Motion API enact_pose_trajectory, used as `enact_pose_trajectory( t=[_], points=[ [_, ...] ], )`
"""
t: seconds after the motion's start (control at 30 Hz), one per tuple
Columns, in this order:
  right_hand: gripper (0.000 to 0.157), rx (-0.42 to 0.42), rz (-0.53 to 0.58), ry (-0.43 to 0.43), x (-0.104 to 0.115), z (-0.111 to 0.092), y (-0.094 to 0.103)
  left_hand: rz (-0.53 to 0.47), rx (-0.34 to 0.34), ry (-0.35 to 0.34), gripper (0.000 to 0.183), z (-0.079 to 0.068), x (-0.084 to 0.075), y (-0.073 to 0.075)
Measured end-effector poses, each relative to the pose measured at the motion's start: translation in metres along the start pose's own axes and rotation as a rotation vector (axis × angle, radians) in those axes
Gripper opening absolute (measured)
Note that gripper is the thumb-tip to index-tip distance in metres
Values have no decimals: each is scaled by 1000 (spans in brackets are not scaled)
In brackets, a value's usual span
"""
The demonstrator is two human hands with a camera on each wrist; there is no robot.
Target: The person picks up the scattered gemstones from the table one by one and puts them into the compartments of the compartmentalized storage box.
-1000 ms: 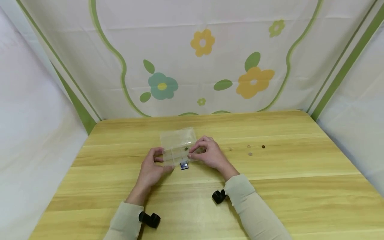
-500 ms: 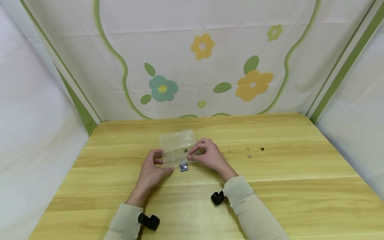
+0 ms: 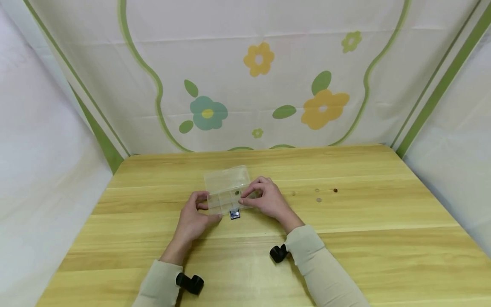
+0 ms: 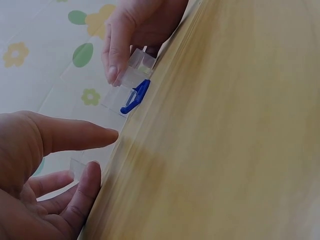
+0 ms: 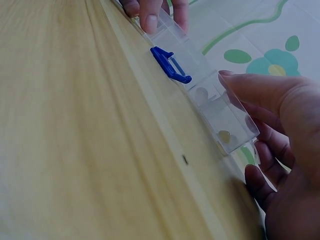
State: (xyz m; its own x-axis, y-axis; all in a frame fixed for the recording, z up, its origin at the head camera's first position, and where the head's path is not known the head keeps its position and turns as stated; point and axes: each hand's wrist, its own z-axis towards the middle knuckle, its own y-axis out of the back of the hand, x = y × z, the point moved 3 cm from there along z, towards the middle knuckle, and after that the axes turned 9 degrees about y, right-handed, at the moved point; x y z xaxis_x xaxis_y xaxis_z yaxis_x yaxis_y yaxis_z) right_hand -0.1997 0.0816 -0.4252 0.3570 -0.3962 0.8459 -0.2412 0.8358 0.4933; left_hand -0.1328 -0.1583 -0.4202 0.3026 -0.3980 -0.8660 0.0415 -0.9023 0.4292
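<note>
A clear plastic compartment box [image 3: 215, 206] stands on the table with its lid [image 3: 226, 178] raised at the back. A blue latch [image 5: 167, 65] sits on its front. My left hand [image 3: 194, 216] holds the left end, thumb at the front corner and fingers behind. My right hand [image 3: 267, 198] is over the right part, thumb and index tips close together. A small dark piece [image 5: 226, 73] shows at the thumb tip; its kind is hidden by the fingers. Inside the box lie a dark round piece [image 3: 237, 192] and a yellowish one [image 5: 224, 136].
To the right on the wooden table [image 3: 364, 256] lie a dark brown round piece [image 3: 335, 190], a greyish disc [image 3: 319, 200] and pale small pieces [image 3: 317, 190]. A floral cloth [image 3: 259, 94] hangs behind the table's far edge.
The head view has tilted slightly, so everything sits a little lower than a second ago. Both hands keep practically the same place at the box.
</note>
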Motion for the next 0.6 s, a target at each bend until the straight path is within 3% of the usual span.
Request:
enact_pose_trajectory(
  t=[0.27,0.6],
  points=[
    [10,-9,6,11,-2,0,-1,67,-9,-65,75,-1,-2,1],
    [11,-17,12,-2,-3,1,0,31,-23,-42,77,0,0,-2]
  ],
)
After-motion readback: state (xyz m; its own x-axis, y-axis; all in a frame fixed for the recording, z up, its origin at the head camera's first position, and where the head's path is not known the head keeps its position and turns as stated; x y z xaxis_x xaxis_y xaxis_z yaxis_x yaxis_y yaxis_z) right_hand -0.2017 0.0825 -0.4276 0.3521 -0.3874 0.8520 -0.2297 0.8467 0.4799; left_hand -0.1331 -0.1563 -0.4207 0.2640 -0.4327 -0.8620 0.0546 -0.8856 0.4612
